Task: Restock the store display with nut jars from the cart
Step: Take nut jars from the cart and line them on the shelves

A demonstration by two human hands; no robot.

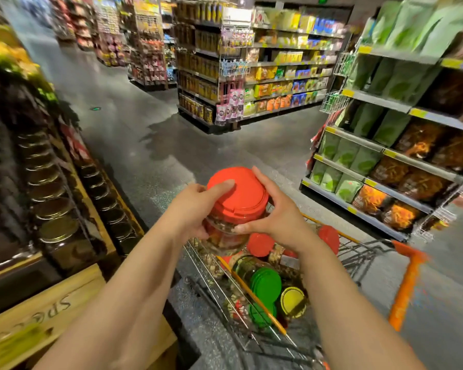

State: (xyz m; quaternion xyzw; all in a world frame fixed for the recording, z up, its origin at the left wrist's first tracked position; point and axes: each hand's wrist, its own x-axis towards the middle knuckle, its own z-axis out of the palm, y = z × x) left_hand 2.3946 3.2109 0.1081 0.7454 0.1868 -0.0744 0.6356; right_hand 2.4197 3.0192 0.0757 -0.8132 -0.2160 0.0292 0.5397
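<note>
Gripping a clear plastic nut jar with a red screw lid (237,206) from both sides, the left hand (195,209) and right hand (274,213) hold it above the wire shopping cart with orange trim (358,252). Several red-, green- and yellow-lidded jars (265,284) remain in the cart, so restocking looks far from finished; the dark tiered display of gold-lidded jars (51,209) stands at left, mostly filled.
</note>
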